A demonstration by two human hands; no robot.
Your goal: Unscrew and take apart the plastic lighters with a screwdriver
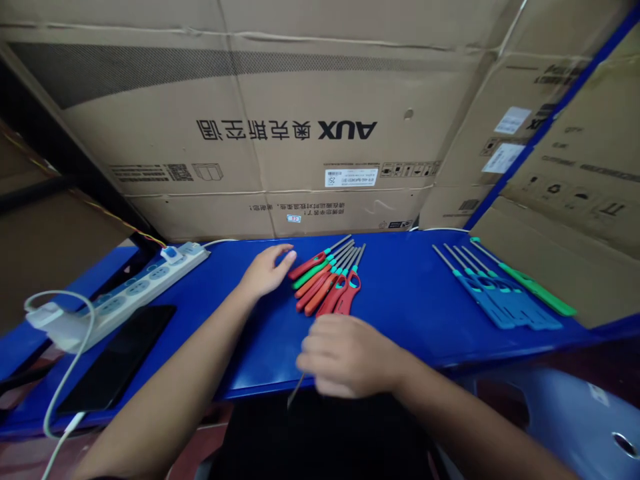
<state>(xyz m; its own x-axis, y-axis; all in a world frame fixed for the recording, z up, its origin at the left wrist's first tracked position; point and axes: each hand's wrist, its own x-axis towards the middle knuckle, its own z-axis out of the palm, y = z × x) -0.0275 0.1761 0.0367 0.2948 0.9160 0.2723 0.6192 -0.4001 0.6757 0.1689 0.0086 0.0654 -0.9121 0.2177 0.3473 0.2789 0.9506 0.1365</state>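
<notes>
Several long-nosed gas lighters lie fanned on the blue table, handles red, orange and green, metal nozzles pointing away to the right; one is a red lighter point(307, 266), another a green lighter point(311, 273). My left hand point(267, 270) rests beside their left end, fingers loosely bent and thumb apart, holding nothing that I can see. Close to the table's front edge, my right hand point(345, 357) is closed and slightly blurred. A thin metal rod point(296, 392) sticks out below its fingers; the rest of that thing is hidden in the fist.
At the right lie several blue lighters point(493, 303) and a green lighter point(540, 288). A white power strip point(137, 290) with a plugged-in cable and a black phone point(120, 360) occupy the left. Cardboard point(280, 153) walls the back. A grey-blue stool point(575, 413) stands below right.
</notes>
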